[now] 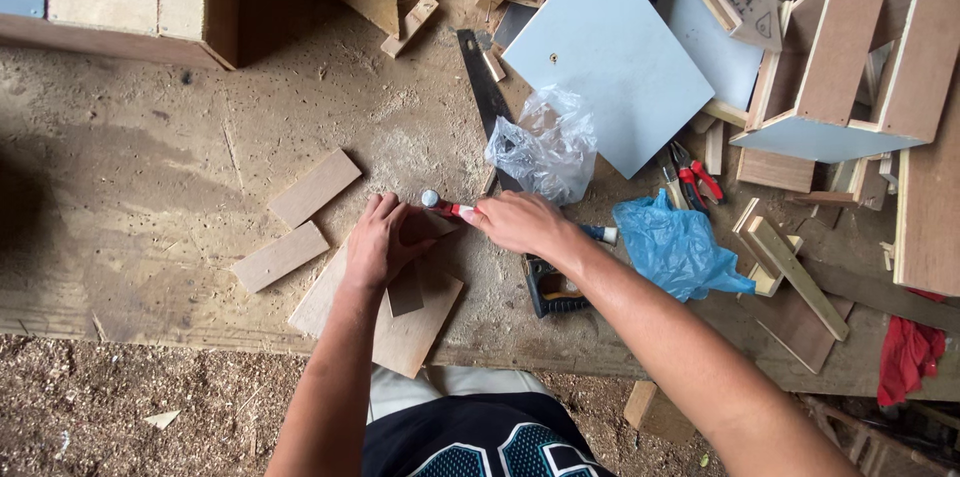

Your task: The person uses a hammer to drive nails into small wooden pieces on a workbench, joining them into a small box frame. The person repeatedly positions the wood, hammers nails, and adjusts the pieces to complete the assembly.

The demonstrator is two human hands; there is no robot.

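Dusty workbench [150, 187] holds two loose wood strips [313, 187] middle-left; left hand [380, 242] lies flat on one board [400, 332]; right hand [520, 222] pinches one hammer [445, 206].

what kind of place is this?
Most likely a small woodworking shop. A sawdust-covered workbench holds a handsaw, cut wood offcuts and half-built plywood boxes. The left hand steadies a board.

Dusty wooden workbench [150, 187]: plywood offcuts [313, 187], handsaw [487, 97], clear bag [545, 145], blue bag [675, 247], pliers [690, 177].
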